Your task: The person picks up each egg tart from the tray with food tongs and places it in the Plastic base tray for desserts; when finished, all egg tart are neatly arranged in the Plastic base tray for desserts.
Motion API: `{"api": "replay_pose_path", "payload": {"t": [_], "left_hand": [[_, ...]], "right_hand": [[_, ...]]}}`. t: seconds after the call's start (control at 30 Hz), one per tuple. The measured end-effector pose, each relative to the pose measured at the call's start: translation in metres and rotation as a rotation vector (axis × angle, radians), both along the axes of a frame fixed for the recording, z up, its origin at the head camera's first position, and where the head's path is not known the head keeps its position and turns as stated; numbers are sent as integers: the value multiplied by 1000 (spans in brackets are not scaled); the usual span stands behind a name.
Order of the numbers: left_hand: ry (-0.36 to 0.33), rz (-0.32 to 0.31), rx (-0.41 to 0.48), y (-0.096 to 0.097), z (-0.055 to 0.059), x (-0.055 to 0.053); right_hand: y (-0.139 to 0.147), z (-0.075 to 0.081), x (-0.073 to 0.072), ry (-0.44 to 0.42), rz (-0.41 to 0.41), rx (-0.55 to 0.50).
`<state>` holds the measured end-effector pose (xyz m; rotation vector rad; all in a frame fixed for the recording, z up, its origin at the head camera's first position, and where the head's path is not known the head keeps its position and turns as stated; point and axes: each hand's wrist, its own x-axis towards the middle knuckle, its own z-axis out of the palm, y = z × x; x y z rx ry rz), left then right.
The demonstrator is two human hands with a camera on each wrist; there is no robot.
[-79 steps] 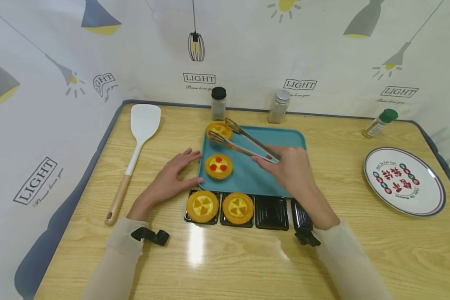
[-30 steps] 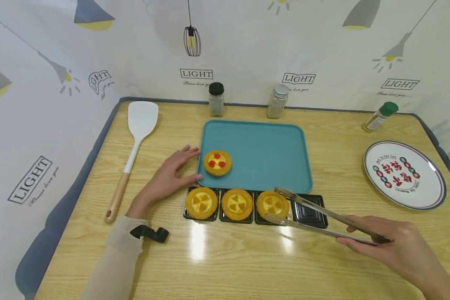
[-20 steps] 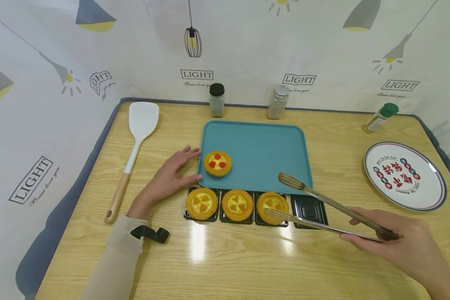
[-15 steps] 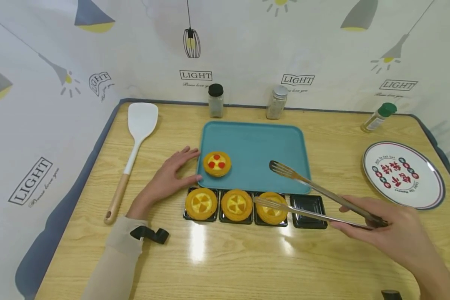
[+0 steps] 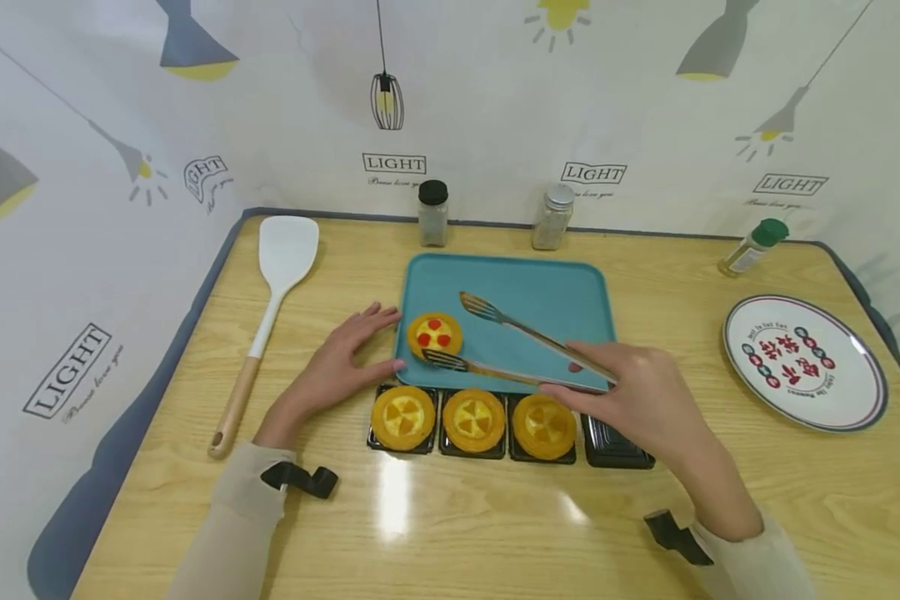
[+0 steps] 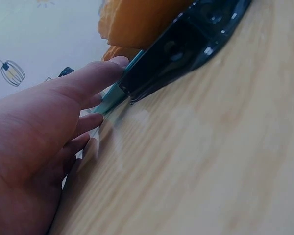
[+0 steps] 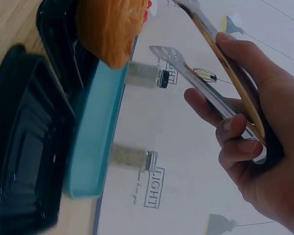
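My right hand [image 5: 641, 396] grips metal tongs [image 5: 536, 337], their arms spread over the blue tray [image 5: 525, 292]. One tong tip overlaps the near edge of an egg tart with red topping [image 5: 433, 333] on the tray's left side; whether they touch I cannot tell. In the right wrist view the fingers curl round the tongs [image 7: 220, 95]. My left hand [image 5: 337, 358], fingers extended, touches the tray's left edge. Along the tray's front, black plastic boxes hold a left tart [image 5: 402, 418], a middle tart [image 5: 474, 419] and a right tart [image 5: 544, 427]. The rightmost black box [image 5: 617, 446] holds no tart.
A white spatula with a wooden handle [image 5: 266, 325] lies at the left. Behind the tray stand a black-capped jar [image 5: 432, 215] and a silver-capped jar [image 5: 553, 218]. Right of them are a green-capped bottle [image 5: 752, 248] and a printed plate [image 5: 804, 362].
A tart has gone from the tray's back left corner into the third box. The tongs then left it and moved left over the tray toward the red-topped tart. My left hand stayed put.
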<state>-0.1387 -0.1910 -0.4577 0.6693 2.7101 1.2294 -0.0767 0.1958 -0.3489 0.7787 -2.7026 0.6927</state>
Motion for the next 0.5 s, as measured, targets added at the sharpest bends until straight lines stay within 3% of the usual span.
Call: {"api": "replay_pose_path", "payload": {"t": [0.17, 0.5], "left_hand": [[8, -9, 11, 3, 1, 0], [-3, 6, 3, 1, -1, 0]], "right_hand": [[-12, -10, -9, -20, 0, 11], [-26, -17, -14, -83, 9, 33]]}}
